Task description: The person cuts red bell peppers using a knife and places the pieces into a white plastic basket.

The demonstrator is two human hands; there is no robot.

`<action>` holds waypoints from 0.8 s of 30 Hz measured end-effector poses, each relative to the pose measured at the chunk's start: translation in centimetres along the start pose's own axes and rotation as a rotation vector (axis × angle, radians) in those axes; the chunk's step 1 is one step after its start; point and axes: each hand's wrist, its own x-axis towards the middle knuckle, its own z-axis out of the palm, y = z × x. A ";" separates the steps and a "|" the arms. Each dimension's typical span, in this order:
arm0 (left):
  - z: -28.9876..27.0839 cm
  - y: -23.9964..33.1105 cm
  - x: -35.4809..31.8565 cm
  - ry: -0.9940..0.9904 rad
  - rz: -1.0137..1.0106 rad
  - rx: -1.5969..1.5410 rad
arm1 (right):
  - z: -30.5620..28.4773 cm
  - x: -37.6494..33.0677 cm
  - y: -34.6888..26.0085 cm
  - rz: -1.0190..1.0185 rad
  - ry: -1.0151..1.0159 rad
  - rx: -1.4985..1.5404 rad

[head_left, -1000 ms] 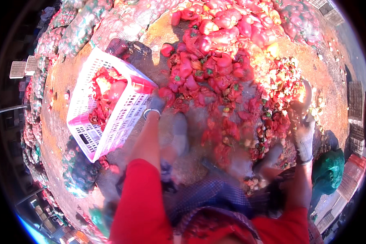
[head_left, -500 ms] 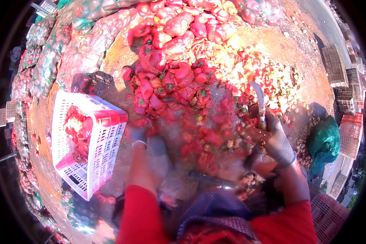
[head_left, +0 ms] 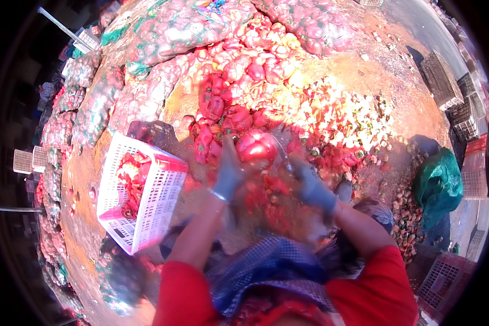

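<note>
My left hand, in a grey glove with a band at the wrist, grips a large red bell pepper at its left side. My right hand, also gloved and a little blurred, is closed on the handle of a curved knife. The blade lies along the right side of the pepper. Just beyond my hands is a heap of whole red peppers. Below the hands, red pepper pieces lie on the ground, partly smeared by motion.
A white plastic crate with red pepper pieces stands tilted at left. Net sacks of peppers lie behind and along the left. Cut pale pepper cores spread at right, near a green net sack and stacked crates.
My left hand has come up from low near the ground and now holds a pepper. My right hand with the knife has moved left to it, and the view has shifted.
</note>
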 end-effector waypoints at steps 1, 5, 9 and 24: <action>-0.3 0.4 0.0 -0.008 0.082 0.119 | -0.2 -0.1 -0.4 -0.050 0.008 -0.011; -0.3 2.4 -1.0 -0.055 0.166 0.239 | -1.6 -1.1 -2.0 -0.179 -0.032 -0.173; 1.1 2.9 -1.7 -0.006 0.291 0.286 | -2.3 -0.7 -1.2 -0.083 -0.262 -0.228; 0.6 -1.7 -0.8 0.159 0.056 0.098 | 0.1 -3.8 -0.2 0.146 -0.305 -0.206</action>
